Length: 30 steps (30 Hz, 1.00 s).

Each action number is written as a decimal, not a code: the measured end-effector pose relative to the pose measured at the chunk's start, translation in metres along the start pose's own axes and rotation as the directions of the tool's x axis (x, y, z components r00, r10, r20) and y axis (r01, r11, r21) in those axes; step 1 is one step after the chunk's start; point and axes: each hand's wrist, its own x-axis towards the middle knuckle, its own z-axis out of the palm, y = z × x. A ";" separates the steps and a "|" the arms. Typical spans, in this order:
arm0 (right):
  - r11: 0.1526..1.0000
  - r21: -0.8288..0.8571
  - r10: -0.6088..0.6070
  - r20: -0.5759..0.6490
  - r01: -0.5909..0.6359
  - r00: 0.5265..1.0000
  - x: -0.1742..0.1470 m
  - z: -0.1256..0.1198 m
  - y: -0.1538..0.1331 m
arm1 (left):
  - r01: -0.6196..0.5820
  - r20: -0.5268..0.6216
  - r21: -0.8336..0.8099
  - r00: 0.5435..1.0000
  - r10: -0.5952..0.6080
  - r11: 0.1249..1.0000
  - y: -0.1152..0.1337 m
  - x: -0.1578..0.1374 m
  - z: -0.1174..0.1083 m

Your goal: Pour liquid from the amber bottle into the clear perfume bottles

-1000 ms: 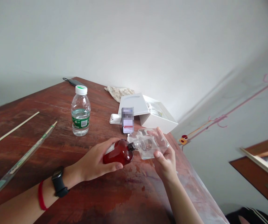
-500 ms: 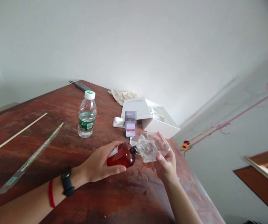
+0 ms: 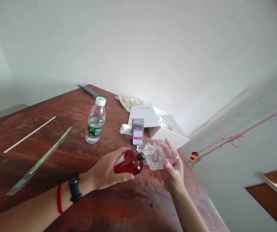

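My left hand (image 3: 111,169) is wrapped round a red-brown bottle (image 3: 130,162) with a pale label and a dark threaded neck. The bottle lies tilted, its neck pointing right. A clear square glass bottle (image 3: 161,156) is held in my right hand (image 3: 174,170), thumb in front and fingers behind. Its neck faces left and meets the dark neck of the red-brown bottle mouth to mouth. Whether liquid passes between them I cannot make out. Both bottles are above the wooden table (image 3: 119,204), which shows wet spots below them.
A water bottle (image 3: 95,124) stands left of a propped phone (image 3: 138,133). Behind are a white box (image 3: 168,129), a white case (image 3: 125,129), a cloth (image 3: 129,102) and a grey device (image 3: 90,92). A bare stick (image 3: 29,134) and wrapped chopsticks (image 3: 40,162) lie at left.
The view has shifted slightly, so the whole scene sits a little further right and lower. Both hands keep their hold, and the two bottle necks stay together.
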 end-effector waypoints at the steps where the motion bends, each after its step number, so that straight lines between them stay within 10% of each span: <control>1: 1.000 -0.003 0.005 0.002 -0.005 1.000 0.000 0.000 -0.001 | -0.004 -0.007 0.001 1.000 0.004 1.000 0.000 0.000 0.000; 30: 0.996 -0.087 -0.017 0.056 0.022 0.998 0.012 -0.002 -0.009 | -0.017 -0.077 -0.031 0.997 0.014 0.999 -0.001 -0.002 0.004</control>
